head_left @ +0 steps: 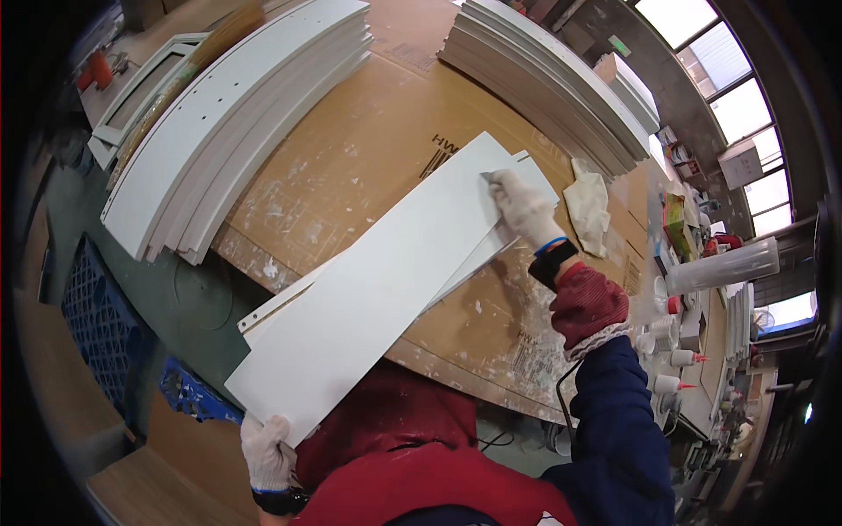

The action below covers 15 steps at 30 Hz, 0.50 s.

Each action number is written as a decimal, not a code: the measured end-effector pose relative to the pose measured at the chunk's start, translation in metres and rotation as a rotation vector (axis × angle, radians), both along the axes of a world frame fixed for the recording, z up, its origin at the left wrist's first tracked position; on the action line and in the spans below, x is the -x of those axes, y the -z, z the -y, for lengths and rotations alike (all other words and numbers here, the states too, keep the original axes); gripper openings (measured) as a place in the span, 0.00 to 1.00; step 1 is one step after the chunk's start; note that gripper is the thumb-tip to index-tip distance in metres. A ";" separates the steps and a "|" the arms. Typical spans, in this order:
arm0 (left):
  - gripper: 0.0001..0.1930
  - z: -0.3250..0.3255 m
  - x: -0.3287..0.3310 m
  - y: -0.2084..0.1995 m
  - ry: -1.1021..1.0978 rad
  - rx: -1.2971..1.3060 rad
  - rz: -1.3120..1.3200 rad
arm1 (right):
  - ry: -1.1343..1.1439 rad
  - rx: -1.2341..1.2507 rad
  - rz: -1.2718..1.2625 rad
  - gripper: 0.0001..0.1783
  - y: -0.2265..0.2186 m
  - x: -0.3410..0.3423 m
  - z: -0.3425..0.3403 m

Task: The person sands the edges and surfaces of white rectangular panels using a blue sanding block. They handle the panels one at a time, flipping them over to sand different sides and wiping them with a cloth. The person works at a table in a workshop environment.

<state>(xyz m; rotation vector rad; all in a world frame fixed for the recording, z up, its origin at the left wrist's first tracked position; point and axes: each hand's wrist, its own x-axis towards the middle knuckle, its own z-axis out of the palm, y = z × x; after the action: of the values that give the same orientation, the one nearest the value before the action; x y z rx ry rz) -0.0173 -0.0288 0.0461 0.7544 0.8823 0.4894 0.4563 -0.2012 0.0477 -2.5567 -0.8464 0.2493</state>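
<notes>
Your left hand (267, 451), gloved, sits closest to you with its fingers clenched around the near corner of the white board (386, 280). The board lies slanted across the cardboard-covered table (368, 149), near end overhanging the edge, resting on a second board (272, 309). Your right arm extends forward; your right hand (524, 208) presses a small scraper (485, 177), gripped in its fingers, against the board's far end. A rag (588, 206) lies just beside.
</notes>
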 end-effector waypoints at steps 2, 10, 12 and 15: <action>0.28 0.000 0.009 0.008 -0.022 -0.035 -0.073 | 0.040 0.094 0.299 0.12 -0.017 -0.025 0.011; 0.30 -0.004 0.008 -0.001 0.034 0.027 -0.173 | 0.054 -0.271 -0.004 0.12 -0.045 -0.023 -0.002; 0.31 -0.009 0.006 -0.005 0.090 0.061 -0.206 | -0.414 -0.174 0.107 0.15 -0.045 0.020 -0.023; 0.33 -0.008 0.007 -0.009 0.108 0.118 -0.261 | -0.669 0.125 -0.053 0.10 -0.058 0.071 -0.064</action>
<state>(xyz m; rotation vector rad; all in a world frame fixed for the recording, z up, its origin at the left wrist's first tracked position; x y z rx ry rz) -0.0244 -0.0211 0.0550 0.7630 1.0970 0.2438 0.3853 -0.1370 0.1056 -2.2722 -1.6867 0.5782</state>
